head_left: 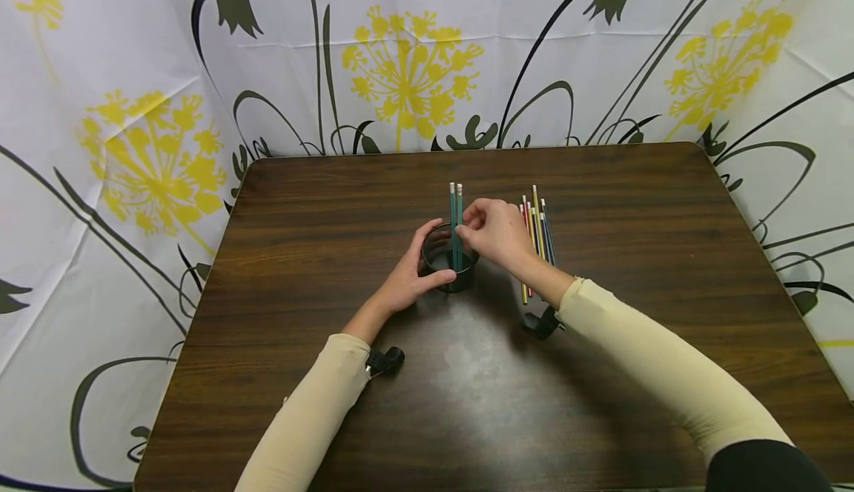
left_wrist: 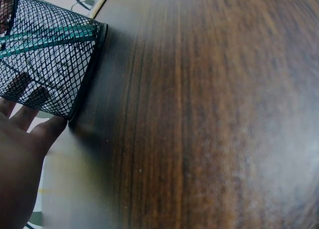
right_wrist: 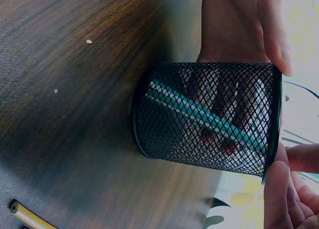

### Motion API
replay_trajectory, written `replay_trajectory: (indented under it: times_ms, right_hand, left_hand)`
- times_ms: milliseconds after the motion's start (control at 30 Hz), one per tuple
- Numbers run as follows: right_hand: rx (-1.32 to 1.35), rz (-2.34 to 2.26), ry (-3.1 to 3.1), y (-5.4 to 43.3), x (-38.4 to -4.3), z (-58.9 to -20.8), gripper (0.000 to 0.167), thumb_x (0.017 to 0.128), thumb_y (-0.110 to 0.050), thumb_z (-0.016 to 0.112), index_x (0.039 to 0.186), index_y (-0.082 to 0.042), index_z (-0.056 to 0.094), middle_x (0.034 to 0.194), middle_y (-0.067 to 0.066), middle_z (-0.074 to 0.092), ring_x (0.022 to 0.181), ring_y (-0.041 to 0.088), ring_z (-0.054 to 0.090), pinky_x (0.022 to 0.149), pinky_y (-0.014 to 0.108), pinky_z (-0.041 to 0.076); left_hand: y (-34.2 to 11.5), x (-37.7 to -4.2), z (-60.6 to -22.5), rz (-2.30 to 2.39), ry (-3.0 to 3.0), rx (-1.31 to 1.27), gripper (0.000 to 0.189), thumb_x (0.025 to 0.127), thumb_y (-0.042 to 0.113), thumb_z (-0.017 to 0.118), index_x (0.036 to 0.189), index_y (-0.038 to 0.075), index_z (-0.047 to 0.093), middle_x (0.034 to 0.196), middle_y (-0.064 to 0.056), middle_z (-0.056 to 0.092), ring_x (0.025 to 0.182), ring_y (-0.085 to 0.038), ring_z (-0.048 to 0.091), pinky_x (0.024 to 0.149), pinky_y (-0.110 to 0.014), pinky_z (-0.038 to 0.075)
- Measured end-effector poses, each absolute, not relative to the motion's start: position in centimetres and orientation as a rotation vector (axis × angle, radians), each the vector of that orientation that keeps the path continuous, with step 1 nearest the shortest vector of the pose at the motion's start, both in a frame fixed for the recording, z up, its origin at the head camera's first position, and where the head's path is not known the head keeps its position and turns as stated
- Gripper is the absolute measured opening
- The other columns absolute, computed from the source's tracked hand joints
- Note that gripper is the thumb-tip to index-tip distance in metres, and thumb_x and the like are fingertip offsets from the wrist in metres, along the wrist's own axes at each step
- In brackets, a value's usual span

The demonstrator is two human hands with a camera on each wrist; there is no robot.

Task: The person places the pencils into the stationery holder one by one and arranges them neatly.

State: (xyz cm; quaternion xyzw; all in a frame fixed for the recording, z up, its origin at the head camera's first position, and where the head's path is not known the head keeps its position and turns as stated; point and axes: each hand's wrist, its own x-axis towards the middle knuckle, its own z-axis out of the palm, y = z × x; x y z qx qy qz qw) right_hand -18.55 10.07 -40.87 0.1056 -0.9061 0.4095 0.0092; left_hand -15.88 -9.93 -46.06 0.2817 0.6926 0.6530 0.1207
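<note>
A black mesh pencil cup (right_wrist: 209, 114) stands upright on the table. My left hand (head_left: 408, 277) holds it from the left, fingers curled round the far side and thumb at the near rim. Two green pencils (head_left: 456, 210) stand in the cup, eraser ends up, and their lower parts show through the mesh. At the cup's right rim, my right hand (head_left: 497, 233) pinches one of the green pencils between thumb and fingers. Several loose pencils (head_left: 537, 229) in yellow, red and dark colours lie to the right, partly hidden beneath the right hand and wrist.
A dark wood-grain table (head_left: 320, 218) carries everything. Behind it hangs a white cloth (head_left: 280, 62) printed with yellow flowers and grey stems. A black wrist camera (head_left: 385, 360) sits under the left forearm, and another camera (head_left: 540, 323) is under the right.
</note>
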Motion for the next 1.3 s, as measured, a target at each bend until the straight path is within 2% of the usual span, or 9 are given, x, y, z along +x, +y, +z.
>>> replay_trajectory:
  times_ms: [133, 500, 700, 800, 967, 1200, 1300]
  right_hand:
    - [0.301, 1.291, -2.856, 9.9, -19.0, -40.8, 0.013, 0.088, -0.017, 0.074, 0.094, -0.008, 0.068, 0.071, -0.002, 0.067, 0.052, 0.008, 0.064, 0.052, 0.029, 0.049]
    - [0.244, 1.277, -2.897, 9.5, -19.4, -40.6, 0.014, 0.087, -0.017, 0.075, 0.095, -0.007, 0.069, 0.068, -0.001, 0.066, 0.050, 0.009, 0.063, 0.051, 0.030, 0.049]
    - [0.220, 1.389, -2.907, 10.6, -19.5, -40.2, 0.023, 0.089, -0.019, 0.073, 0.106, -0.005, 0.071, 0.071, 0.003, 0.069, 0.053, 0.015, 0.066, 0.050, 0.030, 0.053]
    - [0.185, 1.420, -2.873, 12.1, -19.9, -40.1, 0.024, 0.091, -0.022, 0.070, 0.107, -0.005, 0.071, 0.074, 0.009, 0.070, 0.054, 0.020, 0.067, 0.048, 0.031, 0.053]
    - [0.009, 1.344, -2.849, 16.4, -21.1, -41.5, 0.022, 0.094, -0.026, 0.065, 0.102, -0.006, 0.070, 0.075, 0.011, 0.070, 0.061, 0.028, 0.069, 0.049, 0.028, 0.050]
    - [-0.282, 1.122, -2.964, 21.9, -22.0, -45.0, 0.022, 0.095, -0.027, 0.063, 0.103, -0.007, 0.069, 0.087, 0.009, 0.070, 0.059, 0.014, 0.064, 0.053, 0.029, 0.047]
    - [-0.322, 1.132, -3.018, 23.1, -21.8, -46.1, 0.025, 0.096, -0.028, 0.063, 0.104, -0.005, 0.068, 0.087, 0.011, 0.069, 0.059, 0.014, 0.062, 0.052, 0.029, 0.049]
  left_hand:
    - [-9.9, -15.9, -46.0, 1.909, 2.020, 0.823, 0.079, 0.091, 0.002, 0.067, 0.152, 0.003, 0.016, 0.148, -0.025, 0.033, 0.136, -0.048, 0.029, 0.106, -0.066, 0.023]
    - [-9.9, -15.8, -46.0, 1.910, 2.007, 0.827, 0.079, 0.091, 0.000, 0.066, 0.153, 0.005, 0.017, 0.148, -0.028, 0.032, 0.136, -0.050, 0.027, 0.107, -0.066, 0.022]
    - [-9.9, -15.8, -45.9, 1.902, 2.026, 0.844, 0.079, 0.091, -0.001, 0.065, 0.153, 0.004, 0.016, 0.148, -0.028, 0.032, 0.136, -0.048, 0.028, 0.107, -0.066, 0.022]
    - [-9.9, -15.8, -45.9, 1.898, 2.042, 0.846, 0.079, 0.091, 0.000, 0.066, 0.153, 0.004, 0.017, 0.147, -0.027, 0.033, 0.137, -0.047, 0.029, 0.107, -0.066, 0.023]
    - [-9.8, -15.8, -46.0, 1.884, 2.061, 0.847, 0.080, 0.091, 0.003, 0.068, 0.153, 0.005, 0.018, 0.147, -0.026, 0.034, 0.137, -0.045, 0.030, 0.107, -0.065, 0.024]
    - [-9.8, -15.9, -45.9, 1.885, 2.058, 0.842, 0.079, 0.090, 0.001, 0.067, 0.153, 0.004, 0.018, 0.147, -0.026, 0.034, 0.136, -0.046, 0.030, 0.107, -0.065, 0.024]
    - [-9.8, -15.9, -45.9, 1.877, 2.065, 0.837, 0.080, 0.090, 0.001, 0.067, 0.153, 0.004, 0.018, 0.147, -0.026, 0.034, 0.136, -0.046, 0.030, 0.107, -0.065, 0.024]
